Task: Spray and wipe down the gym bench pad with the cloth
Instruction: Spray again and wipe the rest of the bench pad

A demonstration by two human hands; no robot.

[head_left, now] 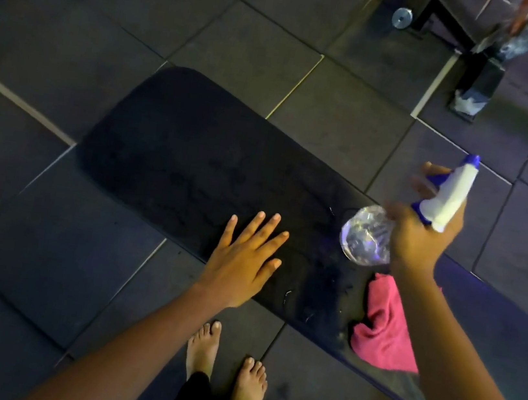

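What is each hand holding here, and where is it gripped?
The right hand holds the spray bottle around its neck below the trigger head. The left hand holds nothing; it lies flat on the bench pad.

Two bare forearms, no sleeves in view, no watch, no rings or bracelets visible. Left hand with short, pale, unpainted fingernails; right hand partly blurred, nails not clear. Two bare feet low in the frame, no shoes or socks, toenails short. Dark black fabric trouser hems covering the ankles.
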